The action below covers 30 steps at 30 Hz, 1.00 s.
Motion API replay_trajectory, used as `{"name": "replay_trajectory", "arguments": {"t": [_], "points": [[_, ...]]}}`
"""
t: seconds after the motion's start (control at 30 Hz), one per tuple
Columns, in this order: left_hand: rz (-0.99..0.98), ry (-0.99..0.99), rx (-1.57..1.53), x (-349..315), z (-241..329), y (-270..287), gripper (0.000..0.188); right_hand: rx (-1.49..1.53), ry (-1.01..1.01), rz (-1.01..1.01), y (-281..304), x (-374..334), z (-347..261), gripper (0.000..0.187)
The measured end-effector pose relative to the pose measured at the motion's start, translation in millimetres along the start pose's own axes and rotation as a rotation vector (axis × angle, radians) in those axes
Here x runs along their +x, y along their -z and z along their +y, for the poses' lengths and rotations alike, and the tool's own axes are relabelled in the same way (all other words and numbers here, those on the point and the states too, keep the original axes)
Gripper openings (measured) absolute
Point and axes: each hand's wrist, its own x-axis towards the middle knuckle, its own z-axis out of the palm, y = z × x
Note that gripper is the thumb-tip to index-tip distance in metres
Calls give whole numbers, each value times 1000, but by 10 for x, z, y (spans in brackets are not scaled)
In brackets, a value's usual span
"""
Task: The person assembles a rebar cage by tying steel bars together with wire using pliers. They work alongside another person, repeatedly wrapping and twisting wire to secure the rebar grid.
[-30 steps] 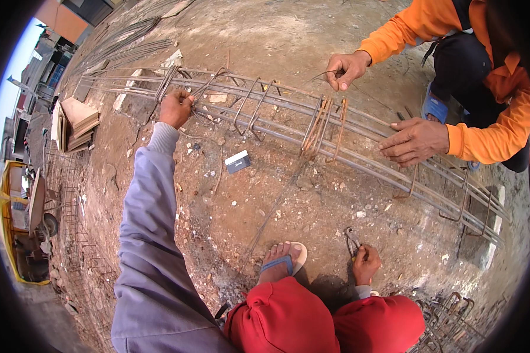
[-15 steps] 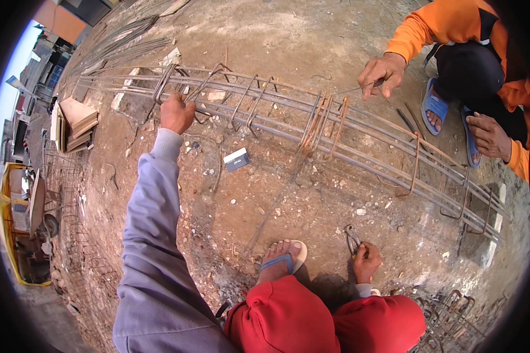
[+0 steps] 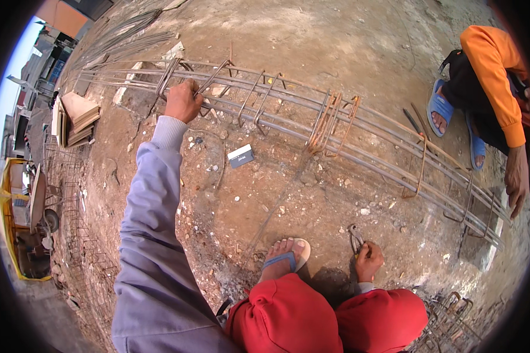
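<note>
A long cage of steel rebars (image 3: 285, 122) with square wire stirrups stretches across the ground in front of me. My left hand (image 3: 184, 101) reaches to its left part, fingers closed round a bent rebar stirrup (image 3: 213, 77) beside a bunch of several others (image 3: 166, 79). Low down by my right knee, my right hand (image 3: 369, 262) is closed on the handles of pincers (image 3: 355, 236), whose jaws point away from me. More stirrups (image 3: 324, 126), rusty and bunched, hang at the cage's middle.
Across the cage at right squats a co-worker in an orange sleeve (image 3: 494, 76), one hand (image 3: 516, 182) hanging near the cage's right end. A small box (image 3: 240, 156) lies on the dirt. Tiles (image 3: 76, 120) are stacked at left; loose stirrups (image 3: 450, 320) lie lower right.
The co-worker's hand has drawn back from the middle of the cage, and the arm now hangs farther right. My left hand has shifted slightly up; my right hand keeps its hold on the pincers.
</note>
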Motion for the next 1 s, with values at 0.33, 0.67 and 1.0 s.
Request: {"name": "replay_trajectory", "arguments": {"t": [0.33, 0.67, 1.0], "points": [[69, 209, -382, 185, -191, -280, 32, 1, -40, 12, 42, -6, -38, 7], [36, 560, -673, 67, -230, -506, 30, 45, 76, -96, 104, 141, -131, 9], [220, 290, -532, -412, 903, -272, 26, 299, 572, -571, 328, 2559, -2725, 21]]}}
